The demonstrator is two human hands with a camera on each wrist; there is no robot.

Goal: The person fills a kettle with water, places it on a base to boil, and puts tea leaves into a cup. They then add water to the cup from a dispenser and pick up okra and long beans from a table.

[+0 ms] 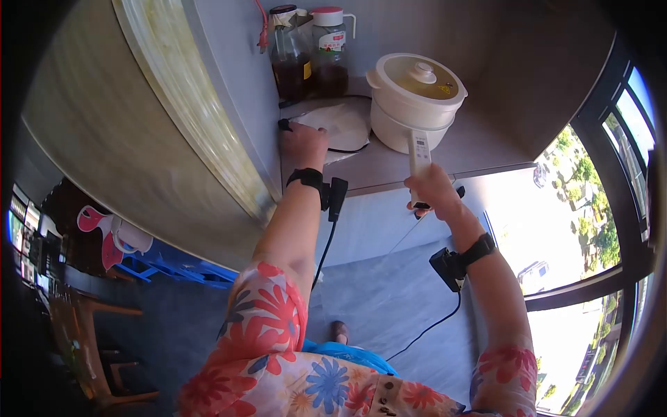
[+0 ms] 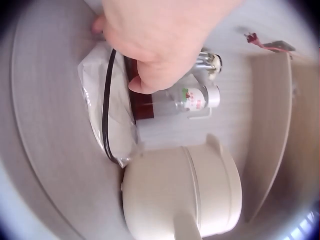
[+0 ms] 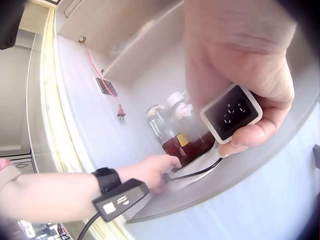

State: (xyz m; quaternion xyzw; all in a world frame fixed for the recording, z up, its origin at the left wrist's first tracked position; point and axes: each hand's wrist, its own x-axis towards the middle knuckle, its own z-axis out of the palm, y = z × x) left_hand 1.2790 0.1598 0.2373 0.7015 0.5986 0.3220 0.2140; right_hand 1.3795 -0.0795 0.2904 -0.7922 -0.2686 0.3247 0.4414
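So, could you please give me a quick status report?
Left hand holding black cord. Right hand gripping pot handle. Pot upright on shelf, lid on. Jars standing clear of pot.

Red-and-blue floral sleeves (image 1: 276,304), black wristbands (image 1: 304,178), cabled cameras (image 1: 447,270)

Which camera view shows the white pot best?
The head view: the white pot clearly shows its lid, body and upper handle. The left wrist view shows its side, with the handle cut off at the bottom edge. The right wrist view shows only the handle's dark end.
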